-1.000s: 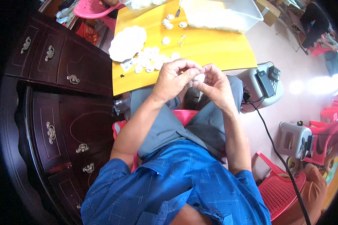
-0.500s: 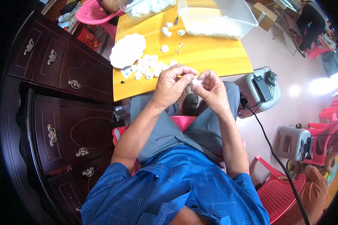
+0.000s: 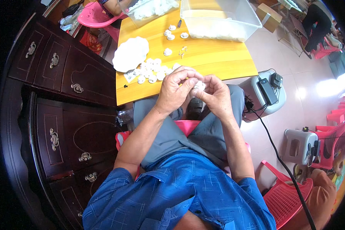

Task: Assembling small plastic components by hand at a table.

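Observation:
Between both hands, just off the table's near edge, is a small white round plastic part [image 3: 199, 86]. My left hand [image 3: 175, 89] pinches its left side with thumb and forefinger. My right hand [image 3: 216, 95] closes round its other side, thumb in front; the fingertips partly hide the part. On the yellow table [image 3: 214, 53], a cluster of similar white round parts [image 3: 152, 69] lies left of my hands. Beyond them are a few single white parts [image 3: 167, 51] and several tiny metal pieces [image 3: 183, 51], too small to name.
A white scalloped tray [image 3: 130, 54] lies at the table's left. Clear plastic bins [image 3: 222, 19] holding white parts stand at the far side. A dark wooden cabinet [image 3: 65, 115] flanks me on the left. A grey stool [image 3: 262, 94] with black adapters and a cable stands right.
The white part has turned between my fingers and shows a rounder face now. Both hands stay in nearly the same place. A person's arm at the far left has come further into view.

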